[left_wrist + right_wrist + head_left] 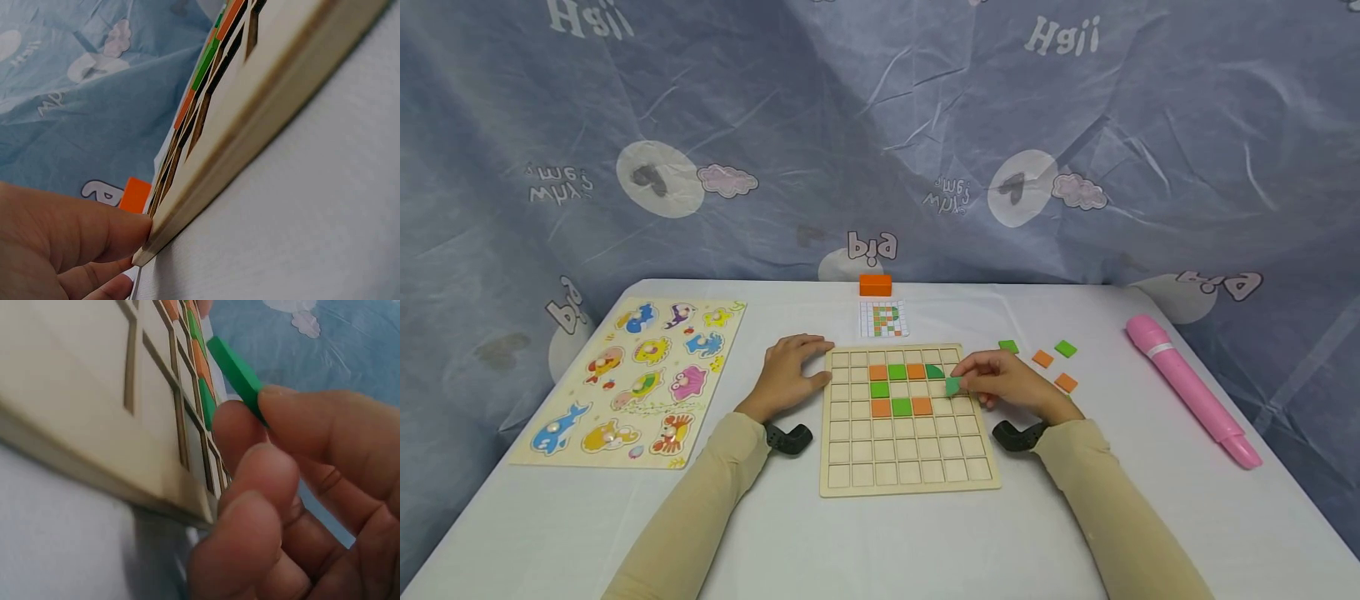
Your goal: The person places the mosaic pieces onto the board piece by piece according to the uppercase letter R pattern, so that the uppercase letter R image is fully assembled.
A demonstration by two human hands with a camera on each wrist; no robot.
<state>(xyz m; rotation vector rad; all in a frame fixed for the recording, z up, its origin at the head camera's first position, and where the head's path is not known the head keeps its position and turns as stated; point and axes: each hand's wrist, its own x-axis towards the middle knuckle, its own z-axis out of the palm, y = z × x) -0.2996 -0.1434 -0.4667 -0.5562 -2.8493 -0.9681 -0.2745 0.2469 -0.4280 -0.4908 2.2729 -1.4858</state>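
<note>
A wooden grid board (pixel 910 475) lies flat on the table, with orange and bright green square tiles in its upper cells. A darker green quarter-round tile (pixel 934 372) ends the top row. My right hand (pixel 1011 385) pinches another dark green tile (pixel 236 372) between thumb and forefinger, raised just over the board's right side; its full outline is partly hidden by the fingers. At the board's upper left corner, my left hand (pixel 790 375) touches the edge with its thumb (pixel 119 234), the fingers loosely extended.
Loose green (pixel 1065 348) and orange tiles (pixel 1066 382) lie right of the board. Behind it are a pattern card (pixel 883 319) and an orange block (pixel 876 286). A sea-animal puzzle (pixel 700 392) lies left, a pink microphone-like stick (pixel 1191 387) far right.
</note>
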